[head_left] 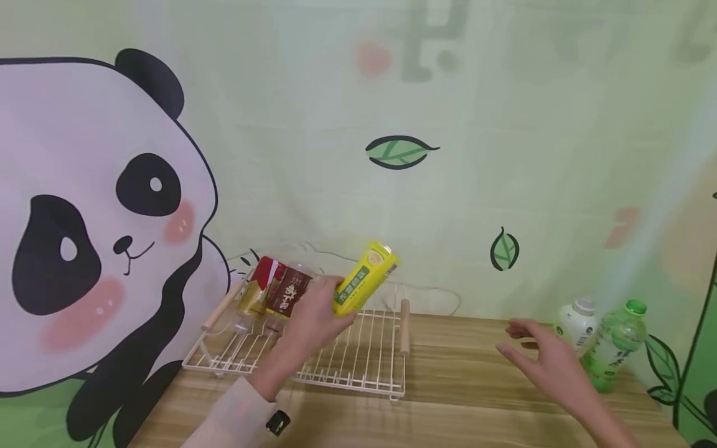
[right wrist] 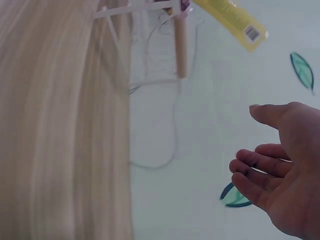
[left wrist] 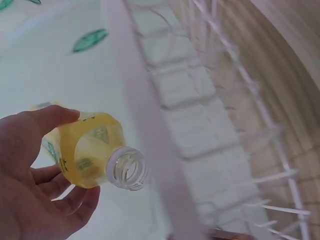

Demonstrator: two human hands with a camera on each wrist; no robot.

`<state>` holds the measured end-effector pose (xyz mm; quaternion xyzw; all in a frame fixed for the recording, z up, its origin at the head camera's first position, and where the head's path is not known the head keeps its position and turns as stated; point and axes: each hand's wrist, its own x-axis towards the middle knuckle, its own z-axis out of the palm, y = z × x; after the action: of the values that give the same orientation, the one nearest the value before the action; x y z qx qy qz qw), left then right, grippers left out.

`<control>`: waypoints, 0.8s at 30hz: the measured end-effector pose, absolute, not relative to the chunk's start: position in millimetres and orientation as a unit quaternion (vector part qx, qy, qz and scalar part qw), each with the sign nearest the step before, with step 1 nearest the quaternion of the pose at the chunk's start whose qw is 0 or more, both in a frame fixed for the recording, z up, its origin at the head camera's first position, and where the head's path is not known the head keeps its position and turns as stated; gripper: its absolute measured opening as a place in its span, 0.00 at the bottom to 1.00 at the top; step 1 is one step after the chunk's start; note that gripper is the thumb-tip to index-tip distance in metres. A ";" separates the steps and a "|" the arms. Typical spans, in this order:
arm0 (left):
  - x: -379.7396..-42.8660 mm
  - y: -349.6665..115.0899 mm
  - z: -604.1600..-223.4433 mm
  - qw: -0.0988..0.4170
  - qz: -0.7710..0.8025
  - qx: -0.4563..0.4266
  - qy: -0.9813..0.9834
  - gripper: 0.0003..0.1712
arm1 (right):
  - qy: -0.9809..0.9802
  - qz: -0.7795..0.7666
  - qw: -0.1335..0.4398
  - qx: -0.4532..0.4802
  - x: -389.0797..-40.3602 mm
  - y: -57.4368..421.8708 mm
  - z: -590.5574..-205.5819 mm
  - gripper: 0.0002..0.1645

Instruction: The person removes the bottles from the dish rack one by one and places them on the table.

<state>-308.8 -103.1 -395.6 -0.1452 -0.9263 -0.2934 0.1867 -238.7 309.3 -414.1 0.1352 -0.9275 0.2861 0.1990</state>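
My left hand [head_left: 318, 311] grips a clear plastic bottle with a yellow label [head_left: 364, 280], holding it tilted above the white wire rack [head_left: 358, 386]. In the left wrist view the bottle's neck [left wrist: 128, 169] shows bare, with no cap on it. On the left side of the rack lie a bottle with a dark brown label [head_left: 288, 291] and a bottle with a red and gold label [head_left: 259, 289]. Off to the right, my right hand [head_left: 540, 358] hovers over the table with nothing in it, thumb and fingers spread apart and loosely bent.
A white bottle [head_left: 577, 320] and a green bottle with a green cap [head_left: 613, 348] stand at the table's right, beyond my right hand. Wooden handles [head_left: 405, 326] rise at the rack's sides. Behind the wooden table [head_left: 470, 386] hangs a printed panda backdrop [head_left: 313, 155].
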 end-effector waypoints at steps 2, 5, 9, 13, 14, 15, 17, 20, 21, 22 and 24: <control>-300.1 -96.1 -391.0 0.193 -0.279 -0.168 -0.926 0.41 | -0.926 0.275 0.211 0.150 -238.0 303.5 -406.3 0.32; -288.5 -85.9 -385.3 0.207 -0.244 -0.199 -0.926 0.40 | -0.921 0.269 0.228 0.168 -236.7 294.4 -393.8 0.34; -275.8 -73.6 -378.7 0.213 -0.208 -0.227 -0.927 0.40 | -0.911 0.271 0.245 0.191 -236.5 276.7 -377.7 0.38; -268.1 -63.3 -374.5 0.206 -0.175 -0.246 -0.931 0.40 | -0.900 0.247 0.277 0.227 -238.4 255.3 -367.4 0.44; -266.9 -60.8 -374.2 0.202 -0.165 -0.250 -0.932 0.40 | -0.898 0.238 0.286 0.237 -239.0 250.6 -366.0 0.46; -266.1 -58.4 -374.4 0.199 -0.155 -0.253 -0.934 0.40 | -0.894 0.228 0.295 0.246 -239.6 246.2 -364.8 0.48; -264.8 -54.1 -375.3 0.194 -0.138 -0.261 -0.936 0.40 | -0.889 0.213 0.309 0.263 -240.7 238.4 -363.5 0.50; -263.4 -48.7 -377.0 0.187 -0.118 -0.273 -0.936 0.40 | -0.884 0.194 0.315 0.284 -241.9 229.9 -363.3 0.52; -263.0 -47.2 -377.4 0.183 -0.113 -0.279 -0.936 0.40 | -0.883 0.188 0.315 0.292 -242.1 227.4 -363.5 0.52; -262.5 -45.8 -377.6 0.179 -0.111 -0.286 -0.935 0.40 | -0.883 0.181 0.313 0.299 -242.4 225.2 -363.9 0.52; -261.8 -43.4 -377.9 0.173 -0.108 -0.299 -0.932 0.40 | -0.883 0.166 0.308 0.314 -242.8 221.1 -365.1 0.51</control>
<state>-261.8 -43.4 -377.9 -0.2988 -0.9323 -0.1081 0.1730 -242.8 221.1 -365.1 0.3145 -0.8825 0.1661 0.3078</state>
